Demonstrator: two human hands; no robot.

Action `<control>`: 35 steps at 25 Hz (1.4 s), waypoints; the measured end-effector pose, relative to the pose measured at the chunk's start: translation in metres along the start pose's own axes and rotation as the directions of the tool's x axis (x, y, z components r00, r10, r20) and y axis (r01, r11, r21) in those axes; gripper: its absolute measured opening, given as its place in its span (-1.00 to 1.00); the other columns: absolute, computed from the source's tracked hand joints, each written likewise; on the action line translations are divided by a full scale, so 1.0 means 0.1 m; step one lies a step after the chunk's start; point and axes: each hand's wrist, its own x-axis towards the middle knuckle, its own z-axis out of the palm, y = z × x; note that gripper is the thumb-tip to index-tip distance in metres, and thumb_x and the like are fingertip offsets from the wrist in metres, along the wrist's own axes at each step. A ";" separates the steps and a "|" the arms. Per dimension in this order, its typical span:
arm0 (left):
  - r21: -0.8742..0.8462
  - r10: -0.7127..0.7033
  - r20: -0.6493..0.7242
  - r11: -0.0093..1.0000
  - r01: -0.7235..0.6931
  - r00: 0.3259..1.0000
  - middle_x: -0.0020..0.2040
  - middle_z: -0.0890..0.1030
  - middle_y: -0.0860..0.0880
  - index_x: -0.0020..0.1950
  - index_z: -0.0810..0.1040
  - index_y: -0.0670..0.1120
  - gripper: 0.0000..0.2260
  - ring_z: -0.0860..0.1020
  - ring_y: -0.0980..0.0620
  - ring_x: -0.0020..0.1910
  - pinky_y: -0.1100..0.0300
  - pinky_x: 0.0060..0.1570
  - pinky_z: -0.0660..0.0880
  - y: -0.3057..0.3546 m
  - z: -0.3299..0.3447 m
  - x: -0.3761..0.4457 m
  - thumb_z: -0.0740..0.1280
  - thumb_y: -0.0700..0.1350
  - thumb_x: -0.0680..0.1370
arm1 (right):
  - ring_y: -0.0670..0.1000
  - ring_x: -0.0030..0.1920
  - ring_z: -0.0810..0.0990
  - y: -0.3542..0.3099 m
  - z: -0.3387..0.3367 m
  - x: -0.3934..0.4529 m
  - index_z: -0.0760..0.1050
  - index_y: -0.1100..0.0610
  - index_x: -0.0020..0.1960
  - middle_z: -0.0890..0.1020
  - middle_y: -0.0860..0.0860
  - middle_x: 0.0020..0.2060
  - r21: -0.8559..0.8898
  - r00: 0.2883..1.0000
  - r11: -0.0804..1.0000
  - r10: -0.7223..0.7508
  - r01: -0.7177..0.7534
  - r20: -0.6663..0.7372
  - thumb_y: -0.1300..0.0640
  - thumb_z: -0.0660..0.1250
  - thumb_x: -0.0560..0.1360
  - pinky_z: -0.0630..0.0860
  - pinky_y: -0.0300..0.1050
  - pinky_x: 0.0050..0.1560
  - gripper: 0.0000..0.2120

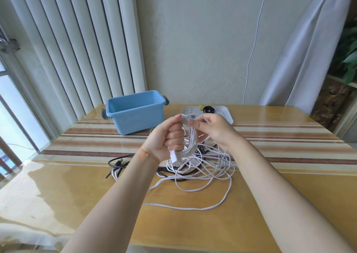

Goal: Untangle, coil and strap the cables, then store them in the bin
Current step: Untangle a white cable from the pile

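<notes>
Loose white cable tangle point(202, 167) lies on glossy yellow striped tabletop point(289, 156), mixed with black cable point(119, 164). Above it, left hand point(166, 136) grip fists around coiled white cable bundle point(190, 138); right hand point(216, 131) pinches its top strands. Beyond: open blue plastic bin point(135, 111), upright, far-left.

My one camera sits on my head, wide-angle, looking forward and down across the table point(289, 185) toward the wall. My forearms rise from the bottom edge and my left hand point(166, 136) and right hand point(214, 131) meet near the frame's centre, close to the lens. Verticals bow outward at upper left.
</notes>
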 end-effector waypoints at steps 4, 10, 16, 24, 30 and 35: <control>-0.466 0.156 -0.186 0.855 -0.227 0.970 -0.54 0.07 0.13 -0.48 0.18 0.02 -0.55 0.02 0.17 -0.60 0.34 -0.66 0.10 -0.01 -0.32 0.02 0.21 -0.07 0.60 | -0.04 -0.51 0.39 0.16 -0.19 0.02 0.52 0.16 -0.16 0.50 -0.01 -0.47 -0.207 0.991 0.970 0.119 -0.130 -0.066 0.03 0.43 0.52 0.31 -0.24 -0.50 -0.78; -0.548 0.178 -0.479 0.704 -0.452 0.859 -0.55 0.07 0.12 -0.52 0.20 -0.03 -0.57 0.00 0.18 -0.57 0.31 -0.66 0.08 0.18 -0.62 -0.08 0.21 -0.14 0.55 | -0.06 -0.40 0.48 0.16 -0.45 0.05 0.53 0.16 -0.09 0.58 0.00 -0.34 -0.416 0.967 0.901 0.013 -0.122 -0.255 0.18 0.42 0.52 0.37 -0.23 -0.38 -0.92; -0.007 0.256 -0.596 0.946 -0.324 0.761 -0.53 0.14 0.08 -0.39 0.24 0.00 -0.60 0.11 0.13 -0.60 0.31 -0.57 0.10 0.12 -0.24 0.10 0.21 0.00 0.65 | -0.05 -0.16 0.55 -0.11 0.07 0.03 0.58 0.05 -0.09 0.58 -0.08 -0.17 -0.870 0.996 0.486 -0.004 0.085 0.095 0.05 0.33 0.58 0.41 -0.15 -0.23 -0.88; 0.563 0.235 -0.450 0.824 0.069 0.862 -0.39 0.47 -0.19 -0.23 0.52 -0.25 -0.79 0.41 -0.06 -0.43 0.16 -0.39 0.28 0.02 -0.05 0.07 0.25 -0.19 0.57 | 0.16 -0.06 0.66 -0.22 0.20 0.03 0.65 0.05 -0.12 0.70 0.09 -0.17 -0.464 0.952 0.856 -0.099 0.230 0.290 0.10 0.41 0.53 0.57 0.10 0.12 -0.93; 0.239 0.095 -0.257 0.970 -0.032 0.962 -0.54 0.30 -0.02 -0.16 0.46 -0.18 -0.90 0.36 0.01 -0.55 0.10 -0.26 0.44 -0.07 -0.06 0.10 0.28 -0.16 0.50 | -0.14 -0.44 0.39 -0.18 0.17 0.10 0.59 0.10 -0.18 0.50 -0.02 -0.48 -0.407 0.976 0.888 -0.201 0.215 0.077 0.05 0.49 0.47 0.34 -0.18 -0.33 -0.85; 0.104 -0.035 -0.093 0.994 0.044 0.995 -0.59 0.20 0.09 -0.25 0.43 -0.09 -0.64 0.18 0.17 -0.67 0.27 -0.49 0.35 -0.09 -0.06 0.05 0.14 0.08 0.65 | -0.20 -0.48 0.36 -0.13 0.10 0.12 0.51 0.05 -0.24 0.46 -0.18 -0.53 -0.486 0.982 0.863 -0.185 0.139 -0.048 -0.03 0.52 0.42 0.25 -0.28 -0.37 -0.76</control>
